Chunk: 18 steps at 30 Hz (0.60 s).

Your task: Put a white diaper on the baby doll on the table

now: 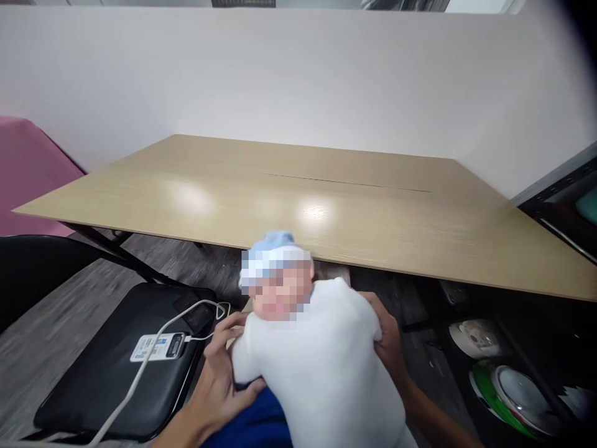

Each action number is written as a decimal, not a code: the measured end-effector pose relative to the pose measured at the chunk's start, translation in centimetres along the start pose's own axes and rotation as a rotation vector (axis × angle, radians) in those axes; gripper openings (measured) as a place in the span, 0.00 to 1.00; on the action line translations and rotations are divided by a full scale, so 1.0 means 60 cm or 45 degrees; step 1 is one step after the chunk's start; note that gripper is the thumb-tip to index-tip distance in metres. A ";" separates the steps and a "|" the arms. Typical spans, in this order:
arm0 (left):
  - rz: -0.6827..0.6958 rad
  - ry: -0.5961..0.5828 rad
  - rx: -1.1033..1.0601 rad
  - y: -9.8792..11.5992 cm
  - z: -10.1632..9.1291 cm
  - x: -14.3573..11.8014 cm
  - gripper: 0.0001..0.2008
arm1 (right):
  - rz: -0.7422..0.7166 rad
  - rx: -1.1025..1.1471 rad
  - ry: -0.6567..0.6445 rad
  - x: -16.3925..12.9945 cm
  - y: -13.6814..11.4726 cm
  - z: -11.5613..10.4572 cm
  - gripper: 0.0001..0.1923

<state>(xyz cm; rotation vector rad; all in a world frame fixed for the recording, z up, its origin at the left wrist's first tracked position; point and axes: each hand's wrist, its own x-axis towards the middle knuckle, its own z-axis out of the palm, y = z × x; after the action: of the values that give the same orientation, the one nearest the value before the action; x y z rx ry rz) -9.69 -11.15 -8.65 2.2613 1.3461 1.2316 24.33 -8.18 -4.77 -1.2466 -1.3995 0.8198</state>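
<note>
A baby doll (321, 361) in white clothing and a blue and white cap (275, 249) leans over my lap, its head near the table's front edge. My left hand (226, 367) is closed around the doll's arm on the left, fingers above and thumb below. On the other side, my right hand (387, 333) grips the opposite arm near the shoulder, its fingers partly hidden behind the white cloth. Blue cloth (261, 417) shows beneath the doll. The lower end of the doll is cut off by the frame.
A wooden table (242, 205) spans the front, against a white wall (298, 81). At left stands a black stool (107, 379) bearing a phone (158, 347) with a white cable (135, 386). A pink surface (32, 174) is beyond. Lidded green item (513, 392) lies at lower right.
</note>
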 end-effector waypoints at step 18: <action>-0.138 -0.911 0.014 -0.043 0.023 0.461 0.40 | 0.053 -1.427 -0.115 0.227 -0.022 -0.183 0.20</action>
<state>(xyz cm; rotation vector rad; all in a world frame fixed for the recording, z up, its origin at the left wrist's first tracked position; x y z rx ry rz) -4.08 12.95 4.05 2.2589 1.1533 0.3052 35.75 3.08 2.39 -2.0706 -1.9953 0.0331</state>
